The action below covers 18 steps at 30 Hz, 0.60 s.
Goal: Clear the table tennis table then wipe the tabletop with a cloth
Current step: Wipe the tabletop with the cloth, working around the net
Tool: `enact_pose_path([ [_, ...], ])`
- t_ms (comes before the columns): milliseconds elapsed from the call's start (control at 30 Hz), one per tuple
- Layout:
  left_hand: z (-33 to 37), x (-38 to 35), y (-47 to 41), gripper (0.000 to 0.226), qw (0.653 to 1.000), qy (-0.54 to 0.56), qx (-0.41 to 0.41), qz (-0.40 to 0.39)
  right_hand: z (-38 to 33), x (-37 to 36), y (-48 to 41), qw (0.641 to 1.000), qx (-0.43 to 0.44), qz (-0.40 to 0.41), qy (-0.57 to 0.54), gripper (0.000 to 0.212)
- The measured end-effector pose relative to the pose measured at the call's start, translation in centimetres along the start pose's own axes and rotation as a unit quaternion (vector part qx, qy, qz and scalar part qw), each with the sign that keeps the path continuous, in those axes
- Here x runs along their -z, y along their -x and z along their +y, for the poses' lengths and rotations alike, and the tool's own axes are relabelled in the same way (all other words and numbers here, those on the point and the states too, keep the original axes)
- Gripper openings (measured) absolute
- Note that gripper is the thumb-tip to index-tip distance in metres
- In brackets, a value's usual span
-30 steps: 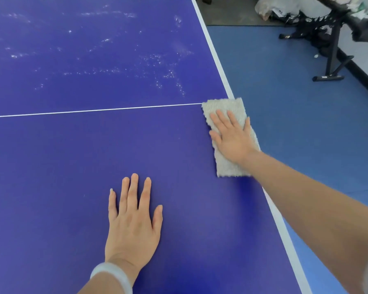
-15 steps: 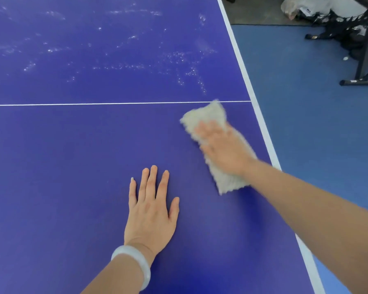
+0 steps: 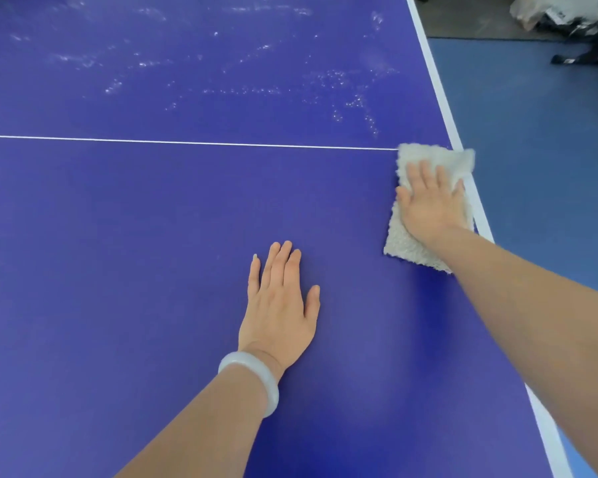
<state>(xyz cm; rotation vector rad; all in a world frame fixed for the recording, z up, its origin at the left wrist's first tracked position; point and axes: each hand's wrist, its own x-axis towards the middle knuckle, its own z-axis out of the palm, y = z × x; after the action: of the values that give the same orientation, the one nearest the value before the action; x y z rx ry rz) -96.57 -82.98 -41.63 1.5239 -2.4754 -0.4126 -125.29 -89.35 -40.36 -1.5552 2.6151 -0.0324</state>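
Both hands were spread flat, fingers straight, with nothing gripped. The left hand (image 3: 277, 305) was rested palm-down on the bare blue bench (image 3: 135, 236), with a pale, smooth bracelet (image 3: 256, 377) worn at its wrist. The right hand (image 3: 428, 205) was pressed onto the cloth (image 3: 406, 248), which was laid at the bench's right edge, just below the thin white line (image 3: 187, 143) and overlapping the white border stripe (image 3: 435, 74). The cloth was seen to be off-white, fluffy and roughly rectangular. Beyond the line the bench surface was marked with whitish streaks and specks (image 3: 353, 101); nearer, it was matt and even. A blue floor (image 3: 539, 139) was seen to the right, with dark, blurred clutter (image 3: 587, 50) at the far corner.
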Motion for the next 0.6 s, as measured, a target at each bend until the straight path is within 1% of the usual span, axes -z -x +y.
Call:
enact_pose_path([
  [33,-0.1,0.0,0.0,0.059,1.000,0.012,0.000,0.006,-0.5,0.1,0.6,0.999,-0.027,-0.003,-0.026,0.059],
  [67,-0.1,0.0,0.0,0.058,0.999,0.031,0.002,0.013,-2.2,-0.2,1.7,1.000,-0.008,0.003,-0.029,0.059],
  [100,-0.1,0.1,0.1,0.057,0.998,0.059,0.005,0.020,-4.2,-0.8,3.3,0.999,0.037,0.002,-0.017,0.059],
  [133,-0.1,0.3,0.1,0.056,0.995,0.099,0.012,0.029,-6.2,-1.5,5.2,0.994,0.109,-0.002,-0.010,0.059],
  [200,-0.3,1.0,0.6,0.053,0.980,0.189,0.033,0.049,-9.0,-2.4,9.3,0.963,0.269,-0.019,-0.004,0.060],
  [233,-0.8,1.4,1.2,0.052,0.976,0.206,0.038,0.055,-9.2,-2.7,10.9,0.944,0.327,-0.032,0.003,0.060],
  [267,-1.5,1.8,2.0,0.051,0.979,0.193,0.038,0.057,-8.8,-2.8,11.7,0.934,0.356,-0.037,0.003,0.060],
  [300,-2.4,2.1,3.2,0.050,0.985,0.158,0.037,0.055,-7.9,-2.6,11.8,0.936,0.351,-0.035,0.009,0.059],
  [333,-3.7,2.3,4.8,0.050,0.992,0.111,0.039,0.051,-6.9,-2.4,11.5,0.948,0.317,-0.028,0.021,0.058],
  [367,-5.1,2.6,6.6,0.051,0.996,0.059,0.047,0.048,-6.1,-2.4,11.1,0.966,0.256,-0.024,0.022,0.058],
  [400,-6.5,2.9,8.6,0.053,0.997,0.012,0.063,0.045,-5.6,-2.2,10.6,0.984,0.176,-0.022,0.015,0.058],
  [433,-8.0,3.3,10.6,0.059,0.995,-0.028,0.087,0.046,-5.8,-2.0,10.3,0.995,0.099,-0.026,0.001,0.059],
  [467,-9.4,3.8,12.6,0.066,0.990,-0.056,0.121,0.048,-6.9,-1.9,10.2,0.999,0.043,-0.029,-0.010,0.060],
  [500,-10.7,4.3,14.4,0.071,0.983,-0.073,0.159,0.049,-8.8,-1.9,10.3,0.999,0.015,-0.032,-0.014,0.060],
  [533,-11.7,4.7,15.9,0.074,0.977,-0.082,0.193,0.047,-11.2,-2.1,10.7,0.999,0.020,-0.034,-0.016,0.061],
  [567,-12.5,5.0,17.2,0.075,0.971,-0.088,0.215,0.046,-13.7,-2.3,11.4,0.998,0.057,-0.037,-0.014,0.060],
  [600,-12.9,5.1,18.2,0.074,0.969,-0.092,0.225,0.043,-16.4,-2.4,12.4,0.992,0.119,-0.041,-0.016,0.060],
])
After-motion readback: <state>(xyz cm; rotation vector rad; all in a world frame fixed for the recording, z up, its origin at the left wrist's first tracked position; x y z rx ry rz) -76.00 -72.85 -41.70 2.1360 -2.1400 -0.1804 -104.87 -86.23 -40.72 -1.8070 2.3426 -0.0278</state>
